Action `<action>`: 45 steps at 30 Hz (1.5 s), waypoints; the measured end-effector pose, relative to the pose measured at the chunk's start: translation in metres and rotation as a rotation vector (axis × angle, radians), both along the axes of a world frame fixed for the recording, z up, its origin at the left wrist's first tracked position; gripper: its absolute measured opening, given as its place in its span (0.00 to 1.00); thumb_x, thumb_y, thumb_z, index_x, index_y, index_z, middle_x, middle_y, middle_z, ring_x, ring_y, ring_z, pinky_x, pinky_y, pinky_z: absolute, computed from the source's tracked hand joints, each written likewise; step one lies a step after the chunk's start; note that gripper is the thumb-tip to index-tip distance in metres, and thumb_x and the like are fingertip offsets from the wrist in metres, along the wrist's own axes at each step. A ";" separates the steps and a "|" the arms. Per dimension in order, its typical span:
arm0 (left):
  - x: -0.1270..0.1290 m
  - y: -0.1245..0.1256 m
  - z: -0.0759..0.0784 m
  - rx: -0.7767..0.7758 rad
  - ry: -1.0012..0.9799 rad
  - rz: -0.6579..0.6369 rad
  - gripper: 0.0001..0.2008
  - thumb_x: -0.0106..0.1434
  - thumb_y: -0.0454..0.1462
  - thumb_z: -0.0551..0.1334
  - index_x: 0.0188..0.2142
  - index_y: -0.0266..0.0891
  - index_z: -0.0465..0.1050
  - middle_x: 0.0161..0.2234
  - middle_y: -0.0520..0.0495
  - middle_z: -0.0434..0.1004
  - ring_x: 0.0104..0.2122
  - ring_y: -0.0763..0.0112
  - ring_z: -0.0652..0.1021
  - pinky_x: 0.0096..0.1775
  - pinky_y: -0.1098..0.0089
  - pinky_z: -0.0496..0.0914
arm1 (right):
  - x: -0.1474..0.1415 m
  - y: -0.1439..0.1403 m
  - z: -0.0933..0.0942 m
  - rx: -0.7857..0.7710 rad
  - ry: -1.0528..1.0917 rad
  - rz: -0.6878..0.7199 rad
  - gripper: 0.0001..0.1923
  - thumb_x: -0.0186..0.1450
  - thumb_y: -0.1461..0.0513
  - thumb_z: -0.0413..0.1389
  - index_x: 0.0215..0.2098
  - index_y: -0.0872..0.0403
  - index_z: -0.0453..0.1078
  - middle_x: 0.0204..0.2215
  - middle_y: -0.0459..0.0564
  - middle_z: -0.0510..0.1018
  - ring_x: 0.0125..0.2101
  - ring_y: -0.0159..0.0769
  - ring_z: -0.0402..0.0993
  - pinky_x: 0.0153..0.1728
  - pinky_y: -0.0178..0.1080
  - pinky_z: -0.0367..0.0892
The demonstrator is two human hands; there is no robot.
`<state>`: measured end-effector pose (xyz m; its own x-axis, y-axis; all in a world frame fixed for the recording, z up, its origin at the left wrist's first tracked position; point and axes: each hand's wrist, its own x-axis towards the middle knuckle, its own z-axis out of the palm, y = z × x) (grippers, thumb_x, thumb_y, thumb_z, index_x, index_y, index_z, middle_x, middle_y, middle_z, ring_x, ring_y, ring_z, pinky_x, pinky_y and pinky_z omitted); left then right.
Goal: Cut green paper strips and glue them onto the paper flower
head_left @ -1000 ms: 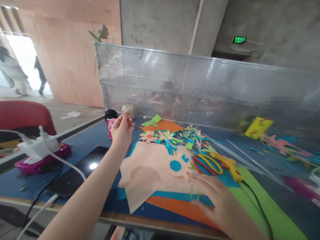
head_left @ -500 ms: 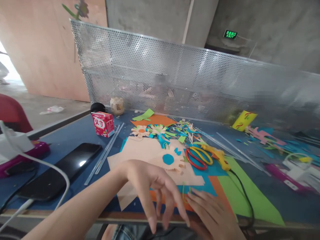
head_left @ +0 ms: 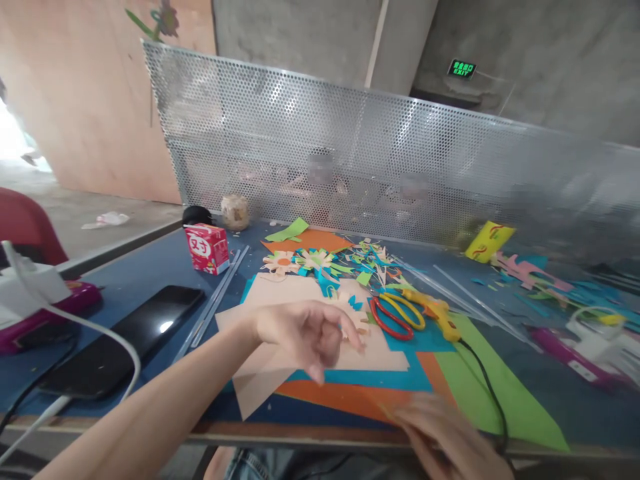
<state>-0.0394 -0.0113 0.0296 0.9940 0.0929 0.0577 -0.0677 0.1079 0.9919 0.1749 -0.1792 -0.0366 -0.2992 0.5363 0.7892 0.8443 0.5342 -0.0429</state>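
My left hand (head_left: 307,333) hovers over the peach paper sheets (head_left: 280,300) in the middle of the table, fingers loosely spread, holding nothing. It covers the peach paper flower with the blue centre. My right hand (head_left: 445,437) is blurred at the table's front edge, resting on the orange paper (head_left: 350,400), fingers apart. Whether it holds anything I cannot make out. Red and yellow scissors (head_left: 397,313) lie just right of my left hand.
A yellow glue gun (head_left: 433,310) with black cord lies by the scissors. A red carton (head_left: 207,248), black phone (head_left: 125,337), clear sticks (head_left: 215,300) and charger cable (head_left: 75,320) sit left. Paper scraps (head_left: 350,263) lie before the perforated metal screen (head_left: 350,147). Green paper (head_left: 495,393) lies right.
My left hand came back from the red carton to above the peach paper and rose slightly. My right hand slid toward the front edge. The view shifted left to right.
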 end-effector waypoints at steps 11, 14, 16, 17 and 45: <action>0.009 0.028 -0.018 0.285 -0.194 0.756 0.20 0.51 0.35 0.65 0.45 0.40 0.70 0.48 0.41 0.70 0.46 0.62 0.72 0.44 0.64 0.68 | -0.003 0.132 0.071 -0.775 0.655 0.178 0.03 0.61 0.65 0.57 0.28 0.56 0.69 0.20 0.43 0.73 0.21 0.30 0.71 0.24 0.33 0.70; 0.012 0.037 -0.034 0.329 -0.121 0.907 0.17 0.50 0.37 0.67 0.41 0.38 0.72 0.42 0.42 0.74 0.39 0.67 0.76 0.39 0.67 0.70 | -0.008 0.174 0.062 -0.879 0.691 0.234 0.07 0.64 0.62 0.55 0.32 0.60 0.68 0.26 0.44 0.73 0.25 0.28 0.71 0.27 0.34 0.70; 0.016 0.040 -0.042 0.336 -0.064 0.977 0.17 0.49 0.39 0.67 0.39 0.38 0.72 0.35 0.43 0.77 0.33 0.67 0.77 0.33 0.69 0.70 | -0.011 0.189 0.048 -0.906 0.736 0.268 0.08 0.66 0.61 0.54 0.37 0.59 0.68 0.31 0.46 0.73 0.28 0.30 0.72 0.30 0.36 0.71; 0.019 0.040 -0.044 0.334 -0.038 0.991 0.16 0.49 0.39 0.67 0.38 0.37 0.73 0.32 0.44 0.78 0.31 0.67 0.77 0.30 0.70 0.70 | -0.012 0.192 0.040 -0.921 0.750 0.282 0.08 0.66 0.61 0.54 0.37 0.59 0.68 0.31 0.46 0.73 0.28 0.30 0.71 0.29 0.36 0.71; 0.014 0.065 -0.040 0.376 -0.102 1.311 0.07 0.49 0.34 0.64 0.28 0.35 0.69 0.21 0.51 0.73 0.23 0.73 0.75 0.23 0.75 0.66 | 0.006 0.182 0.003 -0.692 0.301 -0.029 0.13 0.63 0.59 0.57 0.44 0.57 0.67 0.34 0.48 0.73 0.34 0.36 0.72 0.38 0.45 0.68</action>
